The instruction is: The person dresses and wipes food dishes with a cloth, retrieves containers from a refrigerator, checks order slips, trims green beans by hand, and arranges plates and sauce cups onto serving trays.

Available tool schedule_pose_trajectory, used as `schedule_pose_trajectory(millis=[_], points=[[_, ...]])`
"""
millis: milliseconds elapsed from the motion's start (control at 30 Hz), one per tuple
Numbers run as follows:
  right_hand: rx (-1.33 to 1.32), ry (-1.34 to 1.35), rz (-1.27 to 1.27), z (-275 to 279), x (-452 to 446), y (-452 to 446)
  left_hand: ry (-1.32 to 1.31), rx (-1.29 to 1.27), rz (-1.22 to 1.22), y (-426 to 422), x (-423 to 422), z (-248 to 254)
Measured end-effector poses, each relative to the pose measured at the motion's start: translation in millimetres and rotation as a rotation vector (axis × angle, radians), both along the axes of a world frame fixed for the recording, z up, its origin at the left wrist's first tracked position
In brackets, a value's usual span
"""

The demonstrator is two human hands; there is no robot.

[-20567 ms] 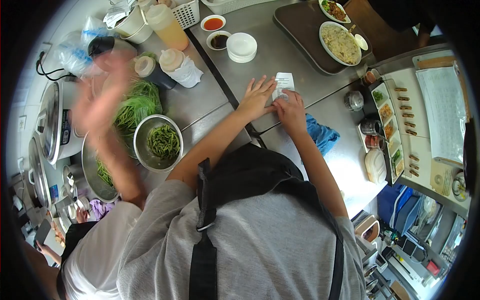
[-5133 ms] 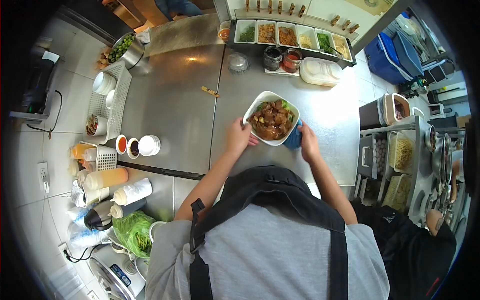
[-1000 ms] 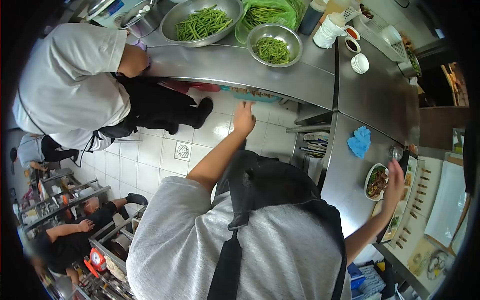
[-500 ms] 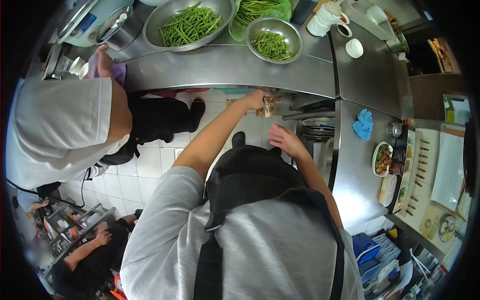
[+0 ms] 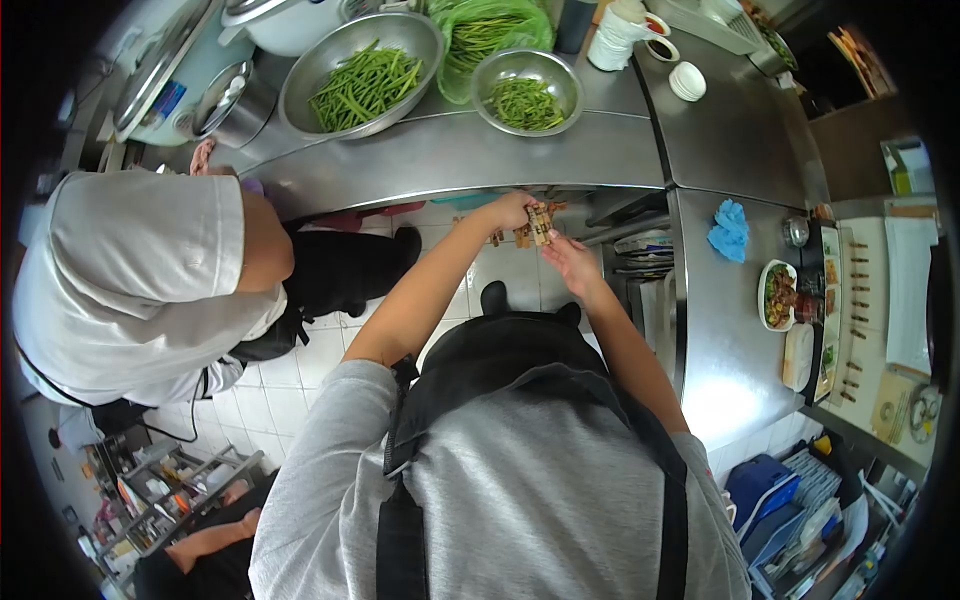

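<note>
Just below the counter's front edge, my left hand [image 5: 512,209] is closed around some small wooden pieces with dark markings, which look like wooden clothespins [image 5: 540,226]. My right hand [image 5: 572,264] comes up from the right with its fingers stretched out. Its fingertips are at the lower end of the clothespins; whether they grip is too small to tell. More brown wooden pieces [image 5: 522,238] show behind and below my left hand, partly hidden by it.
A steel counter [image 5: 400,170] runs across the front. On it stand a large bowl of green beans [image 5: 365,88], a smaller bowl of cut beans [image 5: 526,103] and a green bag [image 5: 490,35]. A co-worker [image 5: 140,250] stands close on the left. A blue cloth-like item [image 5: 729,231] lies on the right counter.
My right hand has moved up and left to the clothespins. My left hand still holds them, now tilted towards the right hand. The view has shifted slightly.
</note>
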State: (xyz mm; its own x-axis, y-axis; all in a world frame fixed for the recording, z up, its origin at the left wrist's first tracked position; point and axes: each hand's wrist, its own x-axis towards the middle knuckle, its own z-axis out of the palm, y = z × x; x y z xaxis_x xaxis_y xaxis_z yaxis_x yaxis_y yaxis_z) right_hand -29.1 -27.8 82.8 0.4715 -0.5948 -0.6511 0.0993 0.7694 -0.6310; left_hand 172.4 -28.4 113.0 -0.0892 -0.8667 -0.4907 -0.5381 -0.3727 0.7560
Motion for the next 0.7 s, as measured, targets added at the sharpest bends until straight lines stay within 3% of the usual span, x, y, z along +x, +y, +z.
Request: schedule_pose_trajectory(millis=[100,133,233,333,400,500,567,700], points=[[-0.198,0.174,0.072,-0.1,-4.2,-7.1,-0.038,0.027,-0.021,3.5,-3.6,3.0],[-0.290,0.234,0.111,-2.4,-7.3,-9.0,-0.047,-0.017,-0.051,1.9,-1.0,-19.4],[-0.933,0.579,0.123,17.1,-20.7,-7.2,0.246,-0.085,0.116,8.8,3.1,-48.4],[-1.059,0.529,-0.032,52.7,-32.1,2.7,0.267,-0.010,0.179,9.2,-1.6,-31.2],[-1.314,0.562,-0.046,96.2,-41.4,6.7,0.304,0.023,0.260,10.2,-4.8,-37.1],[-1.559,0.525,-0.103,141.4,-64.0,-5.1,0.224,-0.161,0.299,21.1,-9.4,-55.0],[-1.640,0.524,-0.160,161.3,-88.5,-10.4,0.004,-0.392,0.335,28.8,-13.0,-82.0],[-1.672,0.559,-0.290,182.6,-133.9,-23.3,-0.348,-0.379,0.351,25.5,-29.6,-61.9]])
